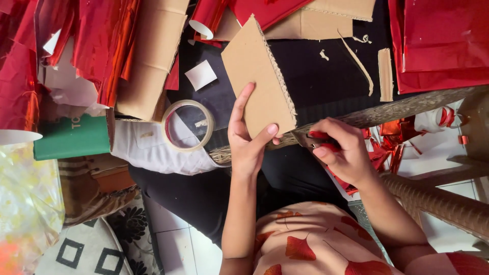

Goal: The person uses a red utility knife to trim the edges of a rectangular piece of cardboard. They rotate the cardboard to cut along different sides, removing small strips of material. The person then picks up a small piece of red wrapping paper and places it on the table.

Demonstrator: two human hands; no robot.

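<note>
Holding a flat piece of corrugated cardboard (260, 81), the left hand (249, 137) grips its lower edge, with the fingers behind the sheet and the thumb pressed on the front near the corner. The cardboard stands tilted above the dark counter (326, 81), and its wavy cut edge faces right. The right hand (341, 150) is clenched around a red-handled cutting tool (322, 138), just beside the bottom corner of the cardboard; the blade end is mostly hidden by the fingers, so its exact kind is hard to tell.

A roll of clear tape (187, 125) lies on the counter just left of the left hand, partly over a white cloth (153, 147). A small white paper square (200, 75) sits above the roll. Thin cardboard strips (385, 74) lie on the dark surface to the right. A larger folded cardboard sheet (153, 56) rests at the upper left, among crumpled sheets of shiny red foil (97, 40). More red foil (443, 40) is stacked at the upper right. A green book (71, 137) lies at the left edge. Scraps of red foil (392, 147) lie on the floor beyond the right hand.
</note>
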